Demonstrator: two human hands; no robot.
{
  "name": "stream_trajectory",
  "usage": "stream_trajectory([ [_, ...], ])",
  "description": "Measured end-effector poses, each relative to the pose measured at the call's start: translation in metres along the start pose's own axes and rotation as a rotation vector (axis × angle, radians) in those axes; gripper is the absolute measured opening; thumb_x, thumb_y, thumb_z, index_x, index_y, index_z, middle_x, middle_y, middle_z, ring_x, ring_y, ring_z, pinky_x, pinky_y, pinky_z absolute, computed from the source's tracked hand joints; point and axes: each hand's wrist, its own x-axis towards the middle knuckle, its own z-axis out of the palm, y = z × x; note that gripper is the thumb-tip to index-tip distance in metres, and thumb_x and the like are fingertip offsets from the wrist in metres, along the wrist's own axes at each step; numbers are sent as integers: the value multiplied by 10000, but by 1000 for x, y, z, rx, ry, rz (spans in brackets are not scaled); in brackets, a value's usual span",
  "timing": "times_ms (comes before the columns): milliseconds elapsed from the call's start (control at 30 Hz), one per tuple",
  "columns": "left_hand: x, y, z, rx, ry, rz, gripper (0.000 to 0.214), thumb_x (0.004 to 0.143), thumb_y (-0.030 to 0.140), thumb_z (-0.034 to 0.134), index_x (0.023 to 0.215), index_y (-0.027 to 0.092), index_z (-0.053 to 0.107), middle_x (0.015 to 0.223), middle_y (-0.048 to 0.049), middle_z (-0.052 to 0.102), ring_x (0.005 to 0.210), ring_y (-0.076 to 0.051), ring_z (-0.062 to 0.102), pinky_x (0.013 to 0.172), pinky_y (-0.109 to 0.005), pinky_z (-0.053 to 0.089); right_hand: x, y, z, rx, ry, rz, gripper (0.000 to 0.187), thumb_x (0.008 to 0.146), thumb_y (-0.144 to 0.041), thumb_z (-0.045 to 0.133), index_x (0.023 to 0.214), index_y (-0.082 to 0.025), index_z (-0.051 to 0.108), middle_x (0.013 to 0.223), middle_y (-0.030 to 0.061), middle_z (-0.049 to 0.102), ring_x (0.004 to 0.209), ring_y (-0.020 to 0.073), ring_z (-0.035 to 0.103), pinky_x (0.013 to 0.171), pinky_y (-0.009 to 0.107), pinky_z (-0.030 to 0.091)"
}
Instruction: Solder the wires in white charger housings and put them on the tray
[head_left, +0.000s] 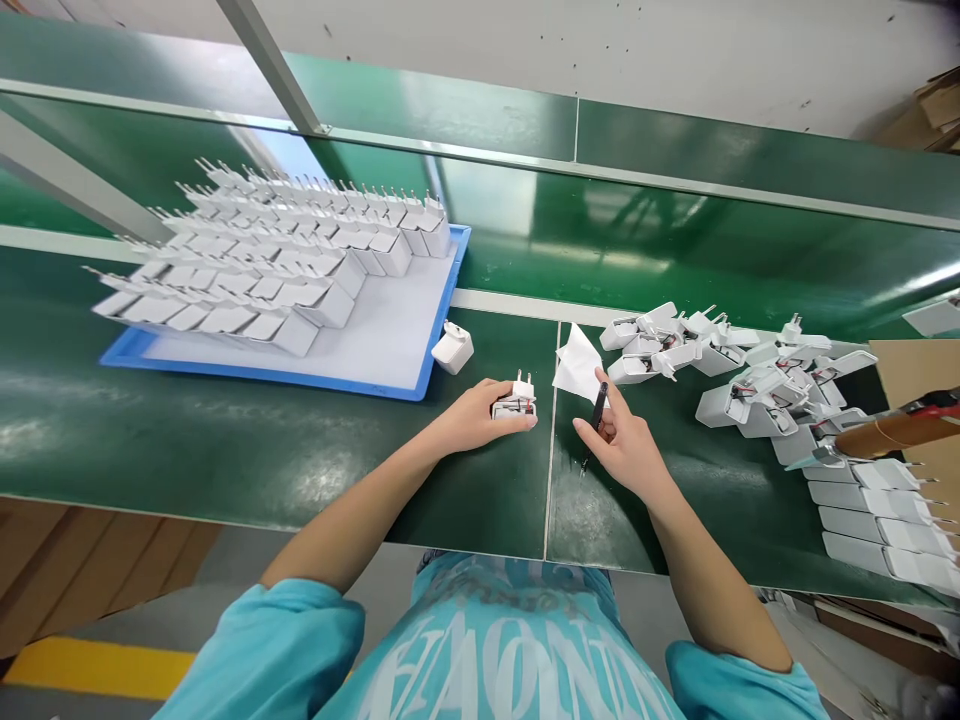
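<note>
My left hand is closed on a small white plug adapter with its two pins pointing up, resting on the green work surface. My right hand grips black tweezers together with a white square of paper that sticks up from the fingers. The two hands sit close together near the seam in the middle of the bench.
A blue tray at the left holds several rows of white adapters; one loose adapter lies beside its corner. A heap of open adapter shells lies at the right, with a brown roll and cardboard.
</note>
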Motion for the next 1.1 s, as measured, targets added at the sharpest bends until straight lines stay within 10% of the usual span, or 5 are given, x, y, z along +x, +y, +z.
stream_trajectory([
  [200, 8, -14, 20, -194, 89, 132, 362, 866, 315, 540, 1196, 171, 573, 1062, -73, 748, 858, -179, 698, 826, -298, 542, 0, 0, 2, -53, 17, -26, 716, 913, -393, 512, 1529, -145, 242, 569, -66, 512, 472, 139, 505, 483, 243, 390],
  [567, -3, -6, -3, 427, 63, 482, 511, 947, 263, 397, 1452, 182, 416, 1249, -104, 668, 1054, -245, 569, 938, -407, 432, 2, 5, 6, -137, 35, -58, 659, 914, -383, 497, 1501, -156, 302, 601, -54, 568, 503, 151, 556, 507, 250, 401],
  [767, 1, -15, 3, 426, 175, 568, 344, 970, 372, 480, 1182, 148, 631, 917, -99, 727, 824, -194, 638, 746, -298, 510, 2, 7, 7, -160, 41, -65, 647, 916, -375, 476, 1501, -157, 304, 611, -46, 573, 515, 157, 557, 513, 250, 383],
  [1100, 8, -22, 18, 242, 143, 556, 310, 928, 466, 573, 1064, 191, 620, 981, -80, 692, 877, -195, 656, 780, -295, 521, 4, 6, 8, -236, -33, -12, 640, 925, -348, 476, 1509, -172, 283, 657, -29, 589, 555, 154, 548, 534, 239, 357],
])
